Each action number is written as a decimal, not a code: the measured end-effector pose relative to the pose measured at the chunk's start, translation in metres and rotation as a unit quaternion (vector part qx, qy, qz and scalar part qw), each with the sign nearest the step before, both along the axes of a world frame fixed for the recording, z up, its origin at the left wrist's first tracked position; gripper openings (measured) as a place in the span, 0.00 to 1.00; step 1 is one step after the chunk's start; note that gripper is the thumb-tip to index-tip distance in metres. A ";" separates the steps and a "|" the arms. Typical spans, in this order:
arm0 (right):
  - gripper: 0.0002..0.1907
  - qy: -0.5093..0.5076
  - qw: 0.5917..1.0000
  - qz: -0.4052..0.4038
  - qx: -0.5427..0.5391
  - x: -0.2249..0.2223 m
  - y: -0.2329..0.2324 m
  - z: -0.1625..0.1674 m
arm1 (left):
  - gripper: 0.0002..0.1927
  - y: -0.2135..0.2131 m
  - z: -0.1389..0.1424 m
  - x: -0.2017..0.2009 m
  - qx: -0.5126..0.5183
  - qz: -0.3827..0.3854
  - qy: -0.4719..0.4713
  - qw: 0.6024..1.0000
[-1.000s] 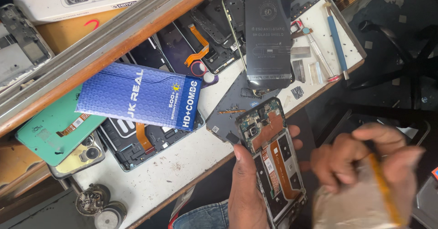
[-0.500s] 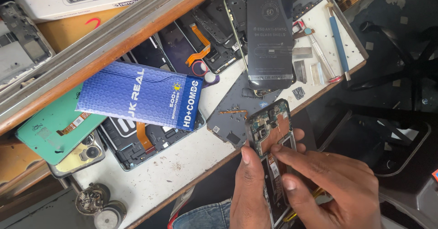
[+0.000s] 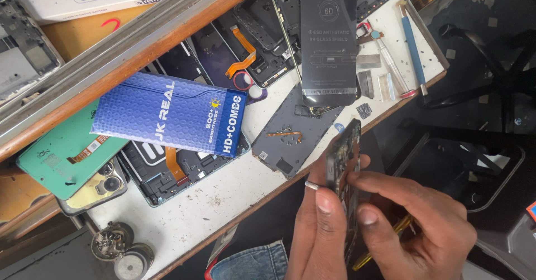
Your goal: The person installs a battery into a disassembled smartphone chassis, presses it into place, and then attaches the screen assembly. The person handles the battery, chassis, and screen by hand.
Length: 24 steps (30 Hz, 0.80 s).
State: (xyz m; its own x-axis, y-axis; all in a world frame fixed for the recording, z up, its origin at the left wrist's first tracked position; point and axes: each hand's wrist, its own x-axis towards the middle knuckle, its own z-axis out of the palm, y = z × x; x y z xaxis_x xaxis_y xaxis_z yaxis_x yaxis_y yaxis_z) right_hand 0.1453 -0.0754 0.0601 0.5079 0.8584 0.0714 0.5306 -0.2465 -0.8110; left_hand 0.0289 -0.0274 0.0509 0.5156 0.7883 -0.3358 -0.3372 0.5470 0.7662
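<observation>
Opened phone (image 3: 345, 163) held edge-on, upright, between both hands, just off the surface (image 3: 223, 202) edge. Left hand (image 3: 321, 230) clamped on its lower left side; right hand (image 3: 416, 230) fingers pinch its right edge, a yellow tool (image 3: 391, 238) tucked beneath that palm

hands (image 3: 357, 224) gripping opened phone (image 3: 345, 163), cluttered workbench (image 3: 223, 202)

Glossy blue box (image 3: 167, 113), matt grey plastic cover (image 3: 290, 140), perhaps metal screwdriver (image 3: 412, 48).
</observation>
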 end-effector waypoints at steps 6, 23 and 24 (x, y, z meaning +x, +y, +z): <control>0.14 -0.038 0.998 0.027 0.035 0.000 0.003 -0.001 | 0.44 -0.001 0.000 0.000 -0.017 0.011 -0.015 1.000; 0.14 -0.051 0.998 0.001 0.036 -0.010 0.004 -0.005 | 0.44 0.000 0.000 -0.002 -0.088 -0.003 0.039 0.995; 0.14 -0.057 0.998 0.003 0.031 -0.009 0.005 -0.004 | 0.44 0.000 -0.001 -0.002 -0.093 -0.008 0.043 0.995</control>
State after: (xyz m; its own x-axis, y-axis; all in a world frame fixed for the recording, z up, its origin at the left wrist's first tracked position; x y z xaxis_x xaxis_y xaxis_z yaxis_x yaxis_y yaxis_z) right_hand 0.1360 -0.0705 0.0558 0.4887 0.8533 0.1820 0.6219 -0.1944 -0.7586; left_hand 0.0269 -0.0279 0.0499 0.4911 0.7008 -0.5175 -0.2655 0.6862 0.6772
